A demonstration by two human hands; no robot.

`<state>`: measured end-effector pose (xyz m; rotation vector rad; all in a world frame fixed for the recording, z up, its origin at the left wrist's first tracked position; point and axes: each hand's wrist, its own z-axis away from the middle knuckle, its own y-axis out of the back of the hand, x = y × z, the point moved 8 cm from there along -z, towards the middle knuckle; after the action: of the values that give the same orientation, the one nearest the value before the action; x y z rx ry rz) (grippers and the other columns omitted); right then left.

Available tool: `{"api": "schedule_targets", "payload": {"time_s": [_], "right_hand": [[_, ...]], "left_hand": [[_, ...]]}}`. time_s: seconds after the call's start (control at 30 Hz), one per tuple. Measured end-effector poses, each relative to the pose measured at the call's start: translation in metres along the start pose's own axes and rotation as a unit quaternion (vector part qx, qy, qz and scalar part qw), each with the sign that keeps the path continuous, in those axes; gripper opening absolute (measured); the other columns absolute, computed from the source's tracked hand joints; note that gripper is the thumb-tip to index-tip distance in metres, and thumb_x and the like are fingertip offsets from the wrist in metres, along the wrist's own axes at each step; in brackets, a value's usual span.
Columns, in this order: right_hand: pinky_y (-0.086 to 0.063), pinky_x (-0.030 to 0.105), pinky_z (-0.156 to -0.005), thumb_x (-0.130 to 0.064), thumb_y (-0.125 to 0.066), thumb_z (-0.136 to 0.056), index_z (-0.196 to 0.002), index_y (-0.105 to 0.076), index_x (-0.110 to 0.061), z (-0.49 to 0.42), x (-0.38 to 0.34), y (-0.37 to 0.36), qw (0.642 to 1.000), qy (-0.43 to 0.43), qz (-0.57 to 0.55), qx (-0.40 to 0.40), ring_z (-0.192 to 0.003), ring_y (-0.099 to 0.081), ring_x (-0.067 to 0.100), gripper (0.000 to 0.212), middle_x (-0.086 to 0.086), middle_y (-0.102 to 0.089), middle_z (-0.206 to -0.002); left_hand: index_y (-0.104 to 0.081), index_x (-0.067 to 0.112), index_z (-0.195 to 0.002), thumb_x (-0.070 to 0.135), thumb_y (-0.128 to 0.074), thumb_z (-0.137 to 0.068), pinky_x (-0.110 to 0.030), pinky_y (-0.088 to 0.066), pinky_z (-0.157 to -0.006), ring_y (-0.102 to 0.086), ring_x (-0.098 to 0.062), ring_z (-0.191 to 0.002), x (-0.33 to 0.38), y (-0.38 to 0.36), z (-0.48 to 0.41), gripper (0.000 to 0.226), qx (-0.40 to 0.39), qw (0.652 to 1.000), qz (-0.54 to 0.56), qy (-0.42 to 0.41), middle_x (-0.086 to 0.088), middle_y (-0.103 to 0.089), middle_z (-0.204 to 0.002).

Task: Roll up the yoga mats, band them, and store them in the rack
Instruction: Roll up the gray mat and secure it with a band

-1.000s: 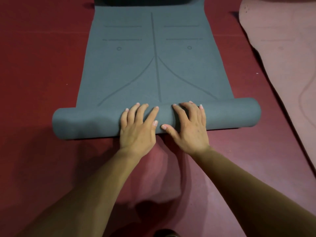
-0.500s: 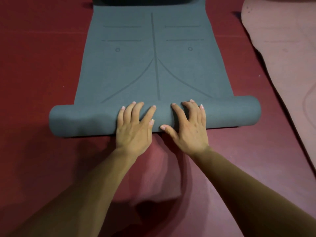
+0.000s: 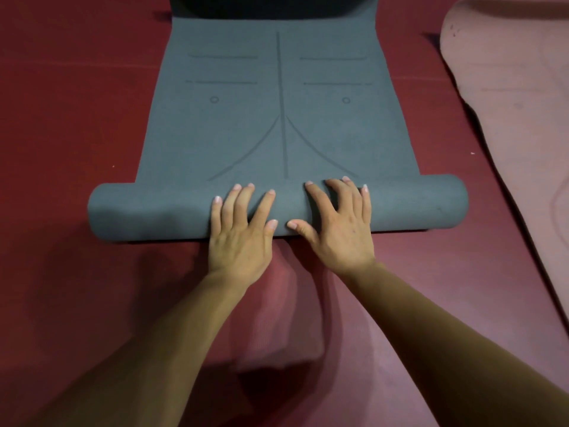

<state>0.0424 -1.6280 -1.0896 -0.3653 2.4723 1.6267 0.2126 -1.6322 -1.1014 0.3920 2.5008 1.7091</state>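
Red floor (image 3: 77,118) under grey mat (image 3: 277,134); left hand (image 3: 240,238), right hand (image 3: 338,235) press its roll, fingers spread.

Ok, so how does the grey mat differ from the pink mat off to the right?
The grey mat is partly rolled, with a roll at its near end; the pink mat lies unrolled where it shows. The left hand and right hand press on the grey mat's roll; no hand is on the pink mat. The grey mat's printed lines are dark and clear; the pink mat's are faint. Both lie on the red floor.
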Motion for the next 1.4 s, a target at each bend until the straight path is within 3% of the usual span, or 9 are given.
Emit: {"api": "schedule_targets", "payload": {"time_s": [0.3,0.43,0.57,0.67,0.83,0.97,1.1,1.17,1.4], "right_hand": [[-0.007,0.052,-0.124,-0.074,-0.052,-0.088,-0.14,-0.049,-0.028,-0.017,0.008,-0.019,1.0,-0.007,0.003,-0.003,-0.144,-0.03,0.039,0.069,0.014,-0.036,-0.141],[-0.002,0.047,-0.125,-0.071,-0.055,-0.088,-0.139,-0.056,-0.025,-0.033,0.009,-0.021,1.0,-0.001,-0.004,-0.001,-0.143,-0.032,0.038,0.069,0.016,-0.04,-0.14],[-0.015,0.05,-0.122,-0.07,-0.057,-0.089,-0.137,-0.063,-0.022,-0.051,0.011,-0.018,1.0,0.004,-0.003,0.002,-0.14,-0.039,0.038,0.068,0.019,-0.051,-0.136],[-0.009,0.049,-0.124,-0.064,-0.065,-0.088,-0.136,-0.063,-0.025,-0.06,0.011,-0.016,0.999,-0.031,-0.022,0.005,-0.138,-0.038,0.039,0.062,0.017,-0.047,-0.136],[0.002,0.043,-0.125,-0.062,-0.063,-0.09,-0.14,-0.058,-0.026,-0.059,0.006,-0.028,0.999,-0.031,-0.025,-0.007,-0.143,-0.029,0.037,0.062,0.015,-0.041,-0.141],[-0.01,0.047,-0.123,-0.068,-0.054,-0.091,-0.139,-0.061,-0.027,-0.081,0.015,-0.032,1.0,-0.012,0.005,-0.013,-0.14,-0.036,0.035,0.063,0.014,-0.048,-0.137],[-0.007,0.047,-0.124,-0.07,-0.048,-0.092,-0.142,-0.057,-0.028,-0.093,0.014,-0.035,0.998,-0.031,-0.002,-0.052,-0.142,-0.035,0.036,0.066,0.014,-0.051,-0.138],[-0.016,0.053,-0.122,-0.071,-0.046,-0.091,-0.141,-0.058,-0.027,-0.107,0.014,-0.036,0.996,-0.033,0.002,-0.081,-0.14,-0.039,0.038,0.068,0.015,-0.052,-0.137],[-0.022,0.059,-0.119,-0.063,-0.07,-0.083,-0.142,-0.056,-0.024,-0.106,0.008,-0.046,0.996,-0.048,0.0,-0.077,-0.144,-0.036,0.042,0.072,0.018,-0.048,-0.147]], "left_hand": [[-0.054,0.017,-0.143,0.039,-0.031,-0.102,-0.047,-0.015,-0.121,-0.042,-0.031,-0.141,-0.009,-0.008,-0.06,0.052,-0.04,0.999,0.0,0.013,-0.012,-0.053,-0.145],[-0.05,0.015,-0.137,0.038,-0.045,-0.097,-0.05,-0.028,-0.114,-0.046,-0.033,-0.13,-0.016,0.002,-0.059,0.047,-0.001,1.0,0.014,0.0,-0.016,-0.054,-0.141],[-0.041,0.021,-0.148,0.045,-0.044,-0.096,-0.05,-0.018,-0.12,-0.033,-0.031,-0.143,-0.018,-0.006,-0.04,0.057,-0.049,0.999,0.004,-0.018,-0.016,-0.044,-0.152],[-0.042,0.023,-0.151,0.047,-0.043,-0.095,-0.047,-0.004,-0.122,-0.026,-0.03,-0.147,-0.019,-0.015,-0.057,0.061,-0.066,0.998,0.005,0.017,-0.013,-0.039,-0.156],[-0.05,0.021,-0.147,0.047,-0.039,-0.095,-0.051,-0.018,-0.12,-0.039,-0.031,-0.143,-0.027,-0.025,-0.099,0.059,-0.072,0.997,0.01,0.015,-0.01,-0.05,-0.15],[-0.052,0.019,-0.145,0.044,-0.038,-0.097,-0.05,-0.023,-0.119,-0.041,-0.031,-0.14,-0.027,-0.026,-0.116,0.056,-0.052,0.999,0.015,-0.002,-0.01,-0.052,-0.148],[-0.056,0.02,-0.138,0.043,-0.043,-0.094,-0.05,-0.024,-0.114,-0.047,-0.033,-0.128,-0.021,-0.02,-0.105,0.05,-0.013,0.999,0.027,-0.04,-0.014,-0.055,-0.138],[-0.056,0.023,-0.141,0.042,-0.042,-0.095,-0.05,-0.019,-0.118,-0.041,-0.031,-0.135,-0.018,-0.025,-0.1,0.051,-0.027,0.999,0.024,-0.017,-0.013,-0.053,-0.143],[-0.058,0.024,-0.14,0.041,-0.039,-0.099,-0.052,-0.019,-0.119,-0.046,-0.031,-0.136,-0.024,-0.038,-0.143,0.049,-0.023,0.999,0.036,0.004,-0.009,-0.056,-0.142]]}}
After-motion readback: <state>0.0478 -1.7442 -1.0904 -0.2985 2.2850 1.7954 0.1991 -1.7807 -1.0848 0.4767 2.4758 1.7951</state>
